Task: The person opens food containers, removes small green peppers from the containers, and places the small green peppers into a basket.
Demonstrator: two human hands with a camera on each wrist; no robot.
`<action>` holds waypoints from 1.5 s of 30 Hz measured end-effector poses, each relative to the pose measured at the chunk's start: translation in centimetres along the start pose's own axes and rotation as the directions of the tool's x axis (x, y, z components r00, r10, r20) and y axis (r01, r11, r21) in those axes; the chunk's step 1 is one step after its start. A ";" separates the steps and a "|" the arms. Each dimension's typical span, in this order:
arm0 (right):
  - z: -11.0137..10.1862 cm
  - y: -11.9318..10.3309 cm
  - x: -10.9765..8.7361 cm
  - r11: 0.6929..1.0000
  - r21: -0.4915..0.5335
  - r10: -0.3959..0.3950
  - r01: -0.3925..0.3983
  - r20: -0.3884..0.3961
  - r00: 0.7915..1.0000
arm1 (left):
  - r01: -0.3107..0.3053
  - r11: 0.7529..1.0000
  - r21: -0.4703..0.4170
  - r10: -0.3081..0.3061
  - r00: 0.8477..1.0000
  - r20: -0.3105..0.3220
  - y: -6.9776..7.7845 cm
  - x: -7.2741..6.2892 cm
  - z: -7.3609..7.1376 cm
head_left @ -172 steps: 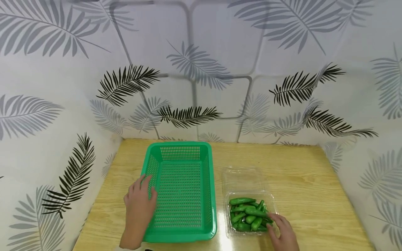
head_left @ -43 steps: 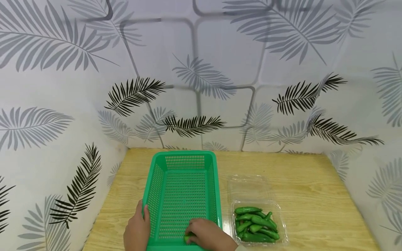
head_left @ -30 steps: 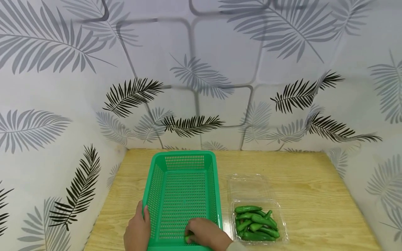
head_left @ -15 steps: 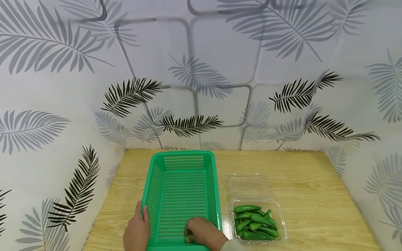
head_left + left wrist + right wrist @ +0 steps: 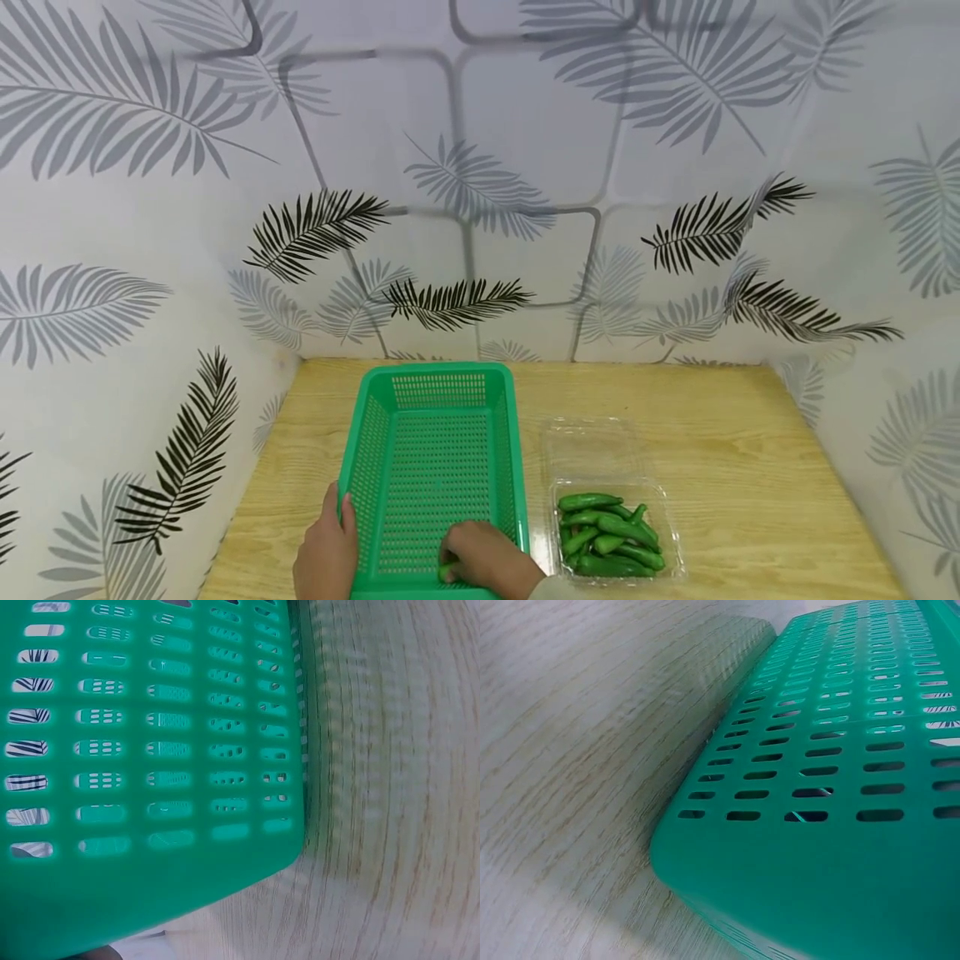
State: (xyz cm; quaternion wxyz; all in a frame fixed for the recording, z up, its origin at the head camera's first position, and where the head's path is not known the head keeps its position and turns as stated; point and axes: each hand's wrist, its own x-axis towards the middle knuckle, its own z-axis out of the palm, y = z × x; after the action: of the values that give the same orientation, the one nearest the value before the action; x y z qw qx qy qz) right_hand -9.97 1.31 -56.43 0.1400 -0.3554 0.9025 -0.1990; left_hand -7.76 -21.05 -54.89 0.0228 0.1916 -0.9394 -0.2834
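A green plastic basket (image 5: 440, 467) with a slotted bottom and walls stands on the table. My left hand (image 5: 327, 554) grips its left rim near the front, thumb over the edge. Inside the basket's near end, my right hand (image 5: 487, 554) holds a green chili pepper (image 5: 447, 572), low by the bottom; the fingers hide most of it. To the right, several more green chili peppers (image 5: 611, 535) lie in a clear plastic clamshell box (image 5: 673, 533). In the left wrist view the basket's outer wall (image 5: 150, 877) fills the left side; the right wrist view shows another outer wall (image 5: 817, 870). Neither wrist view shows fingers.
The clamshell's clear lid (image 5: 592, 450) lies folded back behind the peppers. A wood-grain table (image 5: 757, 483) carries everything. Leaf-patterned walls (image 5: 450, 167) enclose its back and both sides.
My right hand has moved from the peppers in the clamshell box leftward into the basket, with a chili pepper. My left hand has slid nearer along the rim. Little differs over the last second.
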 end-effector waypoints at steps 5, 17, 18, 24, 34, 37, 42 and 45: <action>0.0 0.0 -0.1 0.999 0.021 -0.031 0.030 0.018 0.999 | -0.003 1.000 -0.001 0.003 1.000 -0.002 -0.2 0.0 0.1; -2.6 -0.4 -1.8 0.987 0.096 -0.122 0.126 -0.047 0.991 | 0.005 1.000 -0.020 -0.005 1.000 -0.003 -0.7 -0.1 0.4; -2.9 -0.4 -2.1 0.987 0.092 -0.124 0.129 -0.058 0.991 | 0.007 1.000 -0.019 -0.007 1.000 0.002 -0.7 -0.1 0.4; -4.3 -0.1 -3.8 0.990 0.051 -0.120 0.130 -0.161 0.980 | 0.010 1.000 -0.018 -0.010 1.000 0.024 -0.8 0.1 0.3; -6.3 1.4 -6.8 0.997 0.026 -0.054 0.070 -0.392 0.918 | -0.013 1.000 -0.018 0.013 1.000 0.002 -0.5 0.2 0.4; -6.9 2.1 -7.7 0.998 0.053 -0.016 0.044 -0.435 0.900 | -0.008 1.000 -0.013 0.008 1.000 0.000 -0.6 0.3 0.5; -7.2 3.2 -9.1 0.996 0.083 0.072 -0.036 -0.493 0.867 | 0.002 1.000 -0.012 -0.002 1.000 0.008 -0.5 0.4 0.5; -7.1 3.9 -9.9 0.990 0.093 0.137 -0.104 -0.515 0.846 | 0.001 1.000 -0.012 -0.001 1.000 0.010 -0.4 0.3 0.4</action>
State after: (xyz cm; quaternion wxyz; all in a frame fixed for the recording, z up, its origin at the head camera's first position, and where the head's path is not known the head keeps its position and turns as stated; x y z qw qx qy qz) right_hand -8.05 12.69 -50.83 -0.0860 -0.2265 0.9206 -0.3064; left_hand -7.95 -21.25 -55.45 0.0192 0.1905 -0.9376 -0.2902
